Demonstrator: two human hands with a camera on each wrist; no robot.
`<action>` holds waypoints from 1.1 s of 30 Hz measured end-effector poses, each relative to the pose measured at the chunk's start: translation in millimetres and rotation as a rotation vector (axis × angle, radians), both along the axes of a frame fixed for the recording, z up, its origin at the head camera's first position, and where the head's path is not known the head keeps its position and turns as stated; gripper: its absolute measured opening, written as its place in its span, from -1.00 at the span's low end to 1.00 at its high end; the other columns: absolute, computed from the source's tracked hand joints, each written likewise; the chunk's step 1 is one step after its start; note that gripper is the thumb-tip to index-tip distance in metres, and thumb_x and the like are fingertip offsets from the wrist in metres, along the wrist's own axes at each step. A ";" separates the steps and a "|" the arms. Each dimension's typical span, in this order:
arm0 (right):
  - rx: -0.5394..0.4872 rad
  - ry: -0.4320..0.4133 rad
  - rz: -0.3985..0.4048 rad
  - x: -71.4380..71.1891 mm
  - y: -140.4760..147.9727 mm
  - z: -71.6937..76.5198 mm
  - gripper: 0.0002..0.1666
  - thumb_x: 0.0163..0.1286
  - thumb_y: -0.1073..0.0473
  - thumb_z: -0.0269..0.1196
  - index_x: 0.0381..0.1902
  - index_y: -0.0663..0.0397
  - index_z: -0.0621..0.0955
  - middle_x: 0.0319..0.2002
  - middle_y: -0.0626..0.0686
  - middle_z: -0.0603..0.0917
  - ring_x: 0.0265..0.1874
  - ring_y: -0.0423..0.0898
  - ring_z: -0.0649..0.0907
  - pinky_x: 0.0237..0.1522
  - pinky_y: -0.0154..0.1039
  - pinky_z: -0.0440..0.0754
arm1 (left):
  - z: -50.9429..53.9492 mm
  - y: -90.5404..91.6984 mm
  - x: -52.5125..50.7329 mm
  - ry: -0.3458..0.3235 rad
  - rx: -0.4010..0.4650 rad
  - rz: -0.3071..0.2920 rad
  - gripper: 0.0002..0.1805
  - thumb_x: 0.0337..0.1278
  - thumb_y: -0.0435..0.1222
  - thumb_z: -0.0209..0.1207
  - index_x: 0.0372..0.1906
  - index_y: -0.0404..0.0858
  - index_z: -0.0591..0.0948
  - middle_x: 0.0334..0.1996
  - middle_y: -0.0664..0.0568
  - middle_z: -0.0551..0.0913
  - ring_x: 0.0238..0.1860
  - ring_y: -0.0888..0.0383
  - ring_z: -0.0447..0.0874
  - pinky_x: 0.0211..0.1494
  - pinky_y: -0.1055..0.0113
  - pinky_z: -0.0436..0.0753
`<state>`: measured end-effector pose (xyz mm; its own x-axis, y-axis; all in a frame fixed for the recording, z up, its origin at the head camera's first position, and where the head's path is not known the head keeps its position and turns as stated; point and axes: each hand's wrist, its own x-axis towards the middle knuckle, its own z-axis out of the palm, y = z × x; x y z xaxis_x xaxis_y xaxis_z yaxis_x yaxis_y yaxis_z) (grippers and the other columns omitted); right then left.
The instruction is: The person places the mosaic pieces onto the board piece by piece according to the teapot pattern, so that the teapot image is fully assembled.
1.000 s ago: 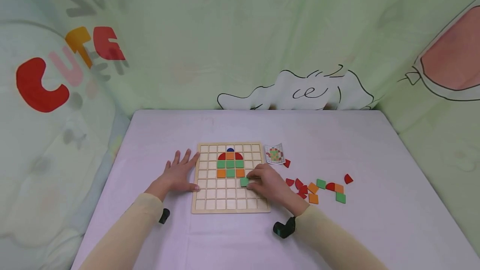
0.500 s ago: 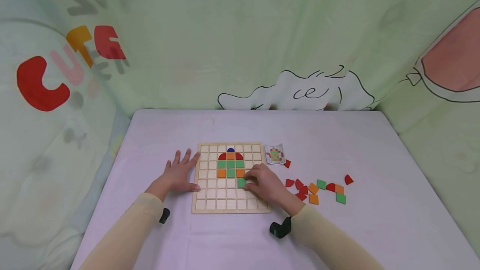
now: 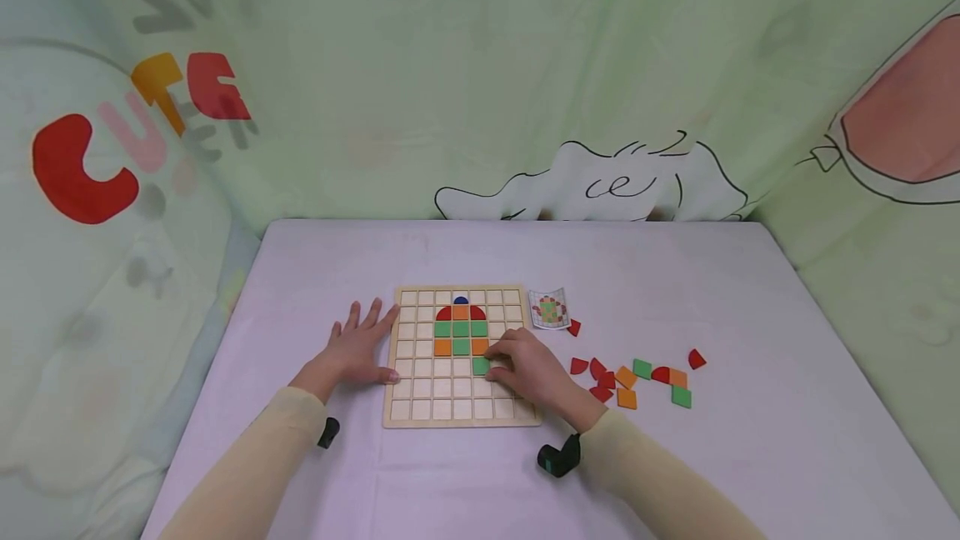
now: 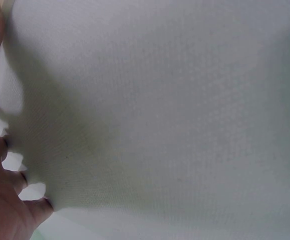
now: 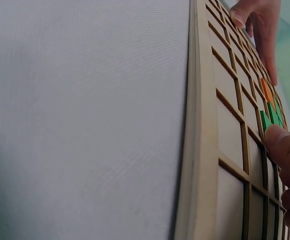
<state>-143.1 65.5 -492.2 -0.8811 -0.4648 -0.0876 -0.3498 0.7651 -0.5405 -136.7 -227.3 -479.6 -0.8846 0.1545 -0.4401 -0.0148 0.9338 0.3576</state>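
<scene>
My right hand (image 3: 532,369) pinches a square green tile (image 3: 480,367) at a cell of the wooden grid board (image 3: 461,423), just below an orange tile (image 3: 480,347). The right wrist view shows the thumb (image 5: 284,145) against the green tile's edge (image 5: 265,120); whether the tile lies fully flat is unclear. With fingers spread, my left hand (image 3: 354,352) rests at the board's left edge, thumb and a fingertip touching the frame. Above on the board stand rows of green and orange tiles, two red quarter-round tiles and a blue piece (image 3: 461,301) at the top.
A small printed pattern card (image 3: 549,309) lies right of the board, with a red piece (image 3: 574,327) at its corner. Several loose red, orange and green tiles (image 3: 627,398) are scattered farther right on the pale tablecloth (image 3: 750,315).
My right hand has moved slightly left with the green tile, bringing it from askew at the cell to line up under the orange tile. The left hand has stayed in place.
</scene>
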 end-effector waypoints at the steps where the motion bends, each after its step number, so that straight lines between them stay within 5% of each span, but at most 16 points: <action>1: 0.002 0.001 0.000 0.1 0.4 0.1 -0.64 0.21 0.11 0.53 -0.04 0.07 0.79 -0.13 -0.02 0.74 -0.04 -0.11 0.59 0.06 -0.18 0.71 | 0.2 0.1 0.0 0.000 0.000 0.000 0.26 -0.01 0.02 0.50 0.67 -0.14 -0.03 0.67 -0.25 -0.21 0.63 -0.41 -0.42 0.57 -0.45 -0.19; 12: -0.008 -0.004 -0.062 -0.2 23.4 6.6 -0.64 0.21 0.14 0.53 -0.04 0.08 0.79 -0.16 -0.02 0.71 -0.06 -0.09 0.58 -0.01 -0.16 0.70 | -0.3 0.1 0.4 -0.001 0.003 0.005 0.26 -0.02 0.03 0.51 0.67 -0.14 -0.03 0.67 -0.25 -0.21 0.64 -0.40 -0.43 0.57 -0.44 -0.19; 21: -0.073 0.054 -0.122 0.0 83.7 6.1 -0.67 0.23 0.26 0.49 -0.03 0.15 0.76 -0.13 0.05 0.73 -0.04 0.02 0.63 -0.03 -0.05 0.73 | 2.5 1.8 1.0 0.000 0.005 0.005 0.26 -0.02 0.03 0.51 0.67 -0.14 -0.02 0.67 -0.25 -0.20 0.64 -0.40 -0.42 0.57 -0.44 -0.19; 33: -0.023 0.079 -0.229 8.8 156.9 -1.4 -0.64 0.26 0.24 0.47 0.02 0.18 0.73 -0.06 0.17 0.71 0.00 0.16 0.62 -0.09 0.03 0.77 | 1.1 0.8 -0.4 -0.013 0.001 0.006 0.25 0.01 0.03 0.49 0.67 -0.14 -0.04 0.67 -0.24 -0.22 0.64 -0.39 -0.44 0.58 -0.43 -0.20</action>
<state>-134.3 222.3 -493.6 -0.9674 -0.2532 -0.0057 -0.2107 0.8175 -0.5361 -137.0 -226.4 -478.5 -0.8797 0.1499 -0.4513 -0.0248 0.9332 0.3585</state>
